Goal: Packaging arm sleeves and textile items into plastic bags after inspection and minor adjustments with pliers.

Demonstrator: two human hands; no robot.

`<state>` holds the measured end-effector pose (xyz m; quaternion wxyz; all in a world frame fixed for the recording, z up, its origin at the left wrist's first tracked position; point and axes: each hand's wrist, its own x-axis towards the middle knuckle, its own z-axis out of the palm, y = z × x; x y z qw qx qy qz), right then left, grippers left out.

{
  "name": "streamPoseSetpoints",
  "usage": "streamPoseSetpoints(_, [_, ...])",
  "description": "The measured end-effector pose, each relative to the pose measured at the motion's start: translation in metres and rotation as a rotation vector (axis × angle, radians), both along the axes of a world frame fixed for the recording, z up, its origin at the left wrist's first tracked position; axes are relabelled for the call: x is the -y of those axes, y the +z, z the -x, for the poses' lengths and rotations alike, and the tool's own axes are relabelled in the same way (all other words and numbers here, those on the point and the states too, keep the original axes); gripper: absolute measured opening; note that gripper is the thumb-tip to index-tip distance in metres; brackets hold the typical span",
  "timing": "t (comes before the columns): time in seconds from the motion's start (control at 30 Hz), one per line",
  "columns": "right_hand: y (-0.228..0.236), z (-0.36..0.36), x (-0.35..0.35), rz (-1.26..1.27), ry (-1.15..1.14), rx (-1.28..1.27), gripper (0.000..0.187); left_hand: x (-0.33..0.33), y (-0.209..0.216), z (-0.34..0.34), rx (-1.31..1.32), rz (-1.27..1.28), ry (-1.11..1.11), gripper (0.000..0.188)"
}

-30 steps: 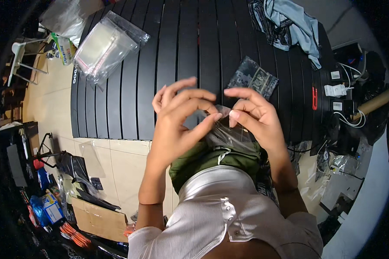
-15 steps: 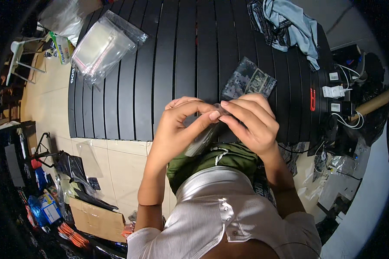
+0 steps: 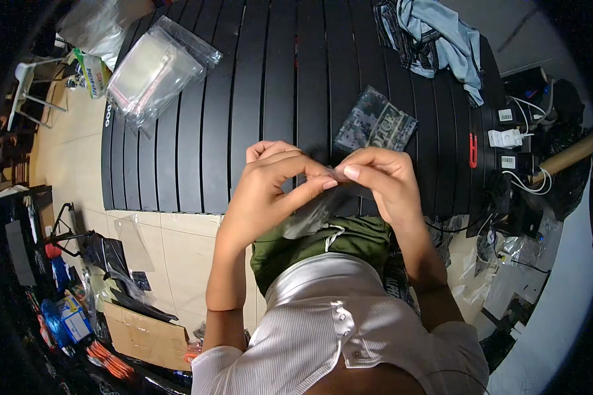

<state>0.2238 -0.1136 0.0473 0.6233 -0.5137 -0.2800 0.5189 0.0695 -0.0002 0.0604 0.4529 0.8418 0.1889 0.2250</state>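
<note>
Between my hands hangs a clear plastic bag (image 3: 310, 217), its upper edge pinched on both sides above my lap. My left hand (image 3: 270, 184) grips that edge between thumb and forefinger. Close beside it, my right hand (image 3: 385, 181) pinches the same edge, thumb and forefinger pressed together. The bag's lower part droops toward the green shorts (image 3: 356, 243); its opening is hidden by my fingers. Just beyond my right hand lies a flat camouflage-patterned fabric piece (image 3: 369, 118) with lettering on it.
The black slatted table (image 3: 244, 118) spans the front. A stack of clear plastic bags (image 3: 155, 72) lies at its far left, a light blue garment (image 3: 445, 39) at its far right. A red cutter (image 3: 473, 150) and white chargers (image 3: 505, 138) sit by the right edge. Cardboard (image 3: 145, 336) is lower left.
My right thumb has come up to the front of the bag's edge, and that hand has turned. The bag stays pinched between both hands.
</note>
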Motion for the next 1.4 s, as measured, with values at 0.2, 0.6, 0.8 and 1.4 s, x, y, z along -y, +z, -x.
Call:
streamPoseSetpoints(0.2, [-0.001, -0.01, 0.001, 0.012, -0.037, 0.006, 0.011, -0.005, 0.001, 0.002, -0.084, 0.155, -0.092, 0.012])
streamPoseSetpoints(0.6, [-0.005, -0.006, 0.001, -0.011, 0.039, 0.039, 0.015, -0.028, -0.016, 0.02, -0.138, 0.731, -0.21, 0.017])
streamPoseSetpoints(0.8, [-0.003, -0.005, 0.0, -0.052, 0.056, 0.019, 0.014, -0.033, -0.018, 0.026, -0.098, 0.883, -0.156, 0.016])
streamPoseSetpoints(1.4, [-0.005, -0.013, 0.0, 0.009, -0.16, 0.168, 0.019, -0.022, -0.015, 0.023, 0.007, 0.711, -0.025, 0.044])
